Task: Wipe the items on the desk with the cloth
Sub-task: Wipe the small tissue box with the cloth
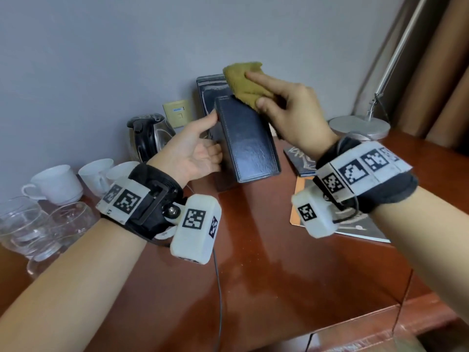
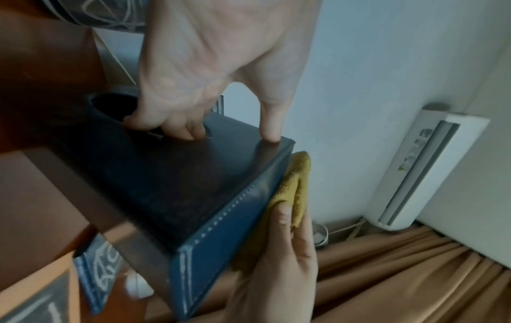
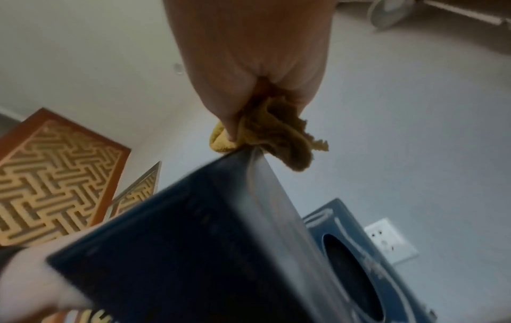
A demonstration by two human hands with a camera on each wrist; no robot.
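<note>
**Box tipped up for wiping**

Red-brown desk (image 1: 266, 288) against a grey wall. My left hand (image 1: 193, 151) grips the dark leather box (image 1: 250, 141), thumb on the top edge, fingers curled on its side, holding it tilted off the desk, probably so the broad face meets the cloth. My right hand (image 1: 286, 107) pinches the bunched yellow cloth (image 1: 245, 80) between thumb and fingers, pressed at the box's upper corner. A matching tissue box (image 1: 210, 90) stands behind. Kettle (image 1: 148, 134), cups (image 1: 59, 184), glasses (image 1: 38, 224) sit left, likely untouched.
</note>
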